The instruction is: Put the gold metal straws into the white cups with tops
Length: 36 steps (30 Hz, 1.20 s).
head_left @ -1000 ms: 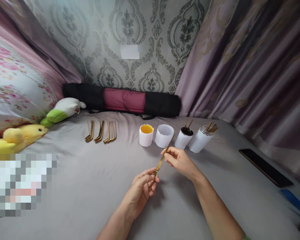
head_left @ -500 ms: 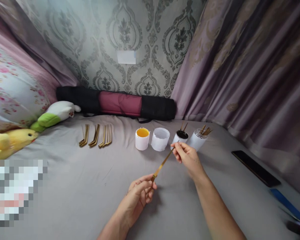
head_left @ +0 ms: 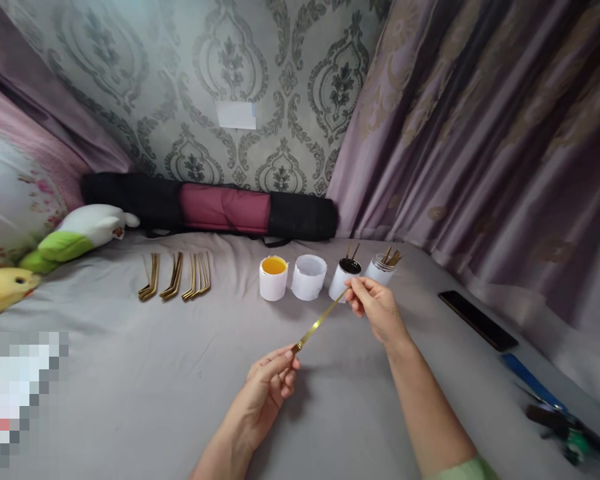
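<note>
A thin gold-coloured metal strip (head_left: 318,324) slants between my two hands above the grey sheet. My left hand (head_left: 267,390) is closed round its near end, where the strip appears to bend. The far end is pinched in the fingers of my right hand (head_left: 375,307), just in front of a white cup of dark liquid (head_left: 338,283) with two thin sticks standing in it. Similar bent gold strips lie at the left in three groups: the left group (head_left: 153,277), the middle group (head_left: 173,277) and the right group (head_left: 198,277).
A cup of yellow paint (head_left: 273,287) and a whitish cup (head_left: 307,283) stand side by side. Behind my right hand is a jar of brushes (head_left: 380,268). A phone (head_left: 477,320) and a blue strip (head_left: 533,381) lie right. A long bag (head_left: 225,208) lines the wall; plush toys (head_left: 80,230) sit left.
The view has swung a little to the right, so everything appears shifted left. Both hands keep hold of the strip, which now catches a bright glint of light.
</note>
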Tool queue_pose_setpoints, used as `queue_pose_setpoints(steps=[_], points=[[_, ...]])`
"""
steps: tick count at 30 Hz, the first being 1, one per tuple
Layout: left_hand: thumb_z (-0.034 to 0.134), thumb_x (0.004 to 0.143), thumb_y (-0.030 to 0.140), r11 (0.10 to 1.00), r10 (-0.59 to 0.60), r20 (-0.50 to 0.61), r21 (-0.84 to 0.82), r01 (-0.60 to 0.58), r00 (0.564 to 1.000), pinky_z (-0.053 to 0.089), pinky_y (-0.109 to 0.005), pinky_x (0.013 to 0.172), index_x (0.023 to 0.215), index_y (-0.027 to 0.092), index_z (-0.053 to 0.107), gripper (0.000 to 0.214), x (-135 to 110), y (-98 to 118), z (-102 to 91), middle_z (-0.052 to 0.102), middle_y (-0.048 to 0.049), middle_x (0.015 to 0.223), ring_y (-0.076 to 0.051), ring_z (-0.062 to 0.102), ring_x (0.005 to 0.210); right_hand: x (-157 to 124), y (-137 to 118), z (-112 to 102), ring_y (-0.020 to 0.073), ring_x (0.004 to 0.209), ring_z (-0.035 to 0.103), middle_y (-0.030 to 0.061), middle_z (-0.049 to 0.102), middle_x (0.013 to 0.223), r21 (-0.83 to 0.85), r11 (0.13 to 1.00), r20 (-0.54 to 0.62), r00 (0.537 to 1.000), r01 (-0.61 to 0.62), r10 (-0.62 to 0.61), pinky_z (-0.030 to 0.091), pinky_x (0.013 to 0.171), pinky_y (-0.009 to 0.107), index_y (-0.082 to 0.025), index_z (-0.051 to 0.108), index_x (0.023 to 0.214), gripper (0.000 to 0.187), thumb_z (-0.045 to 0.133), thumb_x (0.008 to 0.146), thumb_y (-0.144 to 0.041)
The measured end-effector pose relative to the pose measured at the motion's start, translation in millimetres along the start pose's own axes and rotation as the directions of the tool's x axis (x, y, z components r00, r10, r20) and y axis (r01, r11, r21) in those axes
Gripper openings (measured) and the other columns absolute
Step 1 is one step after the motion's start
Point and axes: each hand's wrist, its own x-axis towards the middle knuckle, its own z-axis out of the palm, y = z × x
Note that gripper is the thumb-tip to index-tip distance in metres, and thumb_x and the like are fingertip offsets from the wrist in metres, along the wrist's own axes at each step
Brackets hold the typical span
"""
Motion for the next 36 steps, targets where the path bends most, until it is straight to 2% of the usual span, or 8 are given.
queue_pose_setpoints(steps=[12,18,22,27,33,36], points=[[0.063,0.068,0.024,0.999,-0.025,-0.037,-0.025,0.024,0.999,0.034,-0.015,0.043,0.082,0.012,0.054,0.021,-3,2,0.6,0.051,0.0003,0.068,-0.002,0.040,0.048,-9,-16,1,0.0039,0.043,0.040,-0.0008,0.053,0.060,0.051,0.999,-0.004,1.000,-0.014,0.014,0.028,0.036,0.016,-0.015,0.056,0.075,0.026,0.057,0.071,-0.041],[0.062,0.069,0.023,0.997,-0.024,-0.043,-0.077,0.020,0.999,0.035,-0.014,0.042,0.089,0.009,0.058,0.025,-2,2,-2.9,0.051,-0.0008,0.070,-0.002,0.043,0.050,-12,-29,-4,0.0048,0.044,0.041,-0.0001,0.053,0.060,0.046,0.999,-0.033,0.999,0.014,-0.013,0.028,0.036,0.017,-0.015,0.055,0.076,0.026,0.057,0.071,-0.041],[0.062,0.069,0.021,0.990,-0.041,-0.061,-0.134,0.033,0.997,0.039,-0.016,0.044,0.090,0.009,0.059,0.024,-1,4,-4.7,0.052,-0.0013,0.071,-0.003,0.045,0.051,-12,-42,-22,0.0049,0.044,0.041,-0.0002,0.053,0.060,0.038,0.998,-0.090,0.995,0.055,-0.051,0.029,0.036,0.017,-0.016,0.056,0.076,0.026,0.058,0.070,-0.040],[0.060,0.070,0.018,0.979,-0.046,-0.060,-0.199,0.033,0.997,0.037,-0.016,0.041,0.088,0.011,0.058,0.020,-1,7,-3.8,0.051,-0.0002,0.068,-0.004,0.044,0.050,-8,-65,-51,0.0051,0.043,0.042,-0.0009,0.053,0.058,0.016,0.994,-0.240,0.966,0.106,-0.099,0.029,0.035,0.016,-0.016,0.057,0.073,0.024,0.062,0.066,-0.038],[0.060,0.070,0.017,0.975,-0.044,-0.052,-0.220,0.032,0.998,0.036,-0.016,0.041,0.087,0.011,0.057,0.018,-3,6,-3.9,0.050,0.0001,0.068,-0.004,0.044,0.050,1,-88,-83,0.0048,0.042,0.042,-0.0004,0.053,0.056,-0.007,0.979,-0.380,0.905,0.206,-0.193,0.028,0.033,0.015,-0.014,0.058,0.071,0.022,0.066,0.063,-0.033],[0.060,0.070,0.017,0.976,-0.042,-0.055,-0.218,0.030,0.998,0.037,-0.016,0.041,0.089,0.011,0.057,0.020,-2,6,-4.0,0.050,-0.0001,0.069,-0.004,0.043,0.050,5,-98,-93,0.0047,0.042,0.043,0.0003,0.054,0.056,-0.033,0.966,-0.453,0.858,0.256,-0.243,0.030,0.032,0.015,-0.012,0.058,0.071,0.018,0.065,0.063,-0.027]])
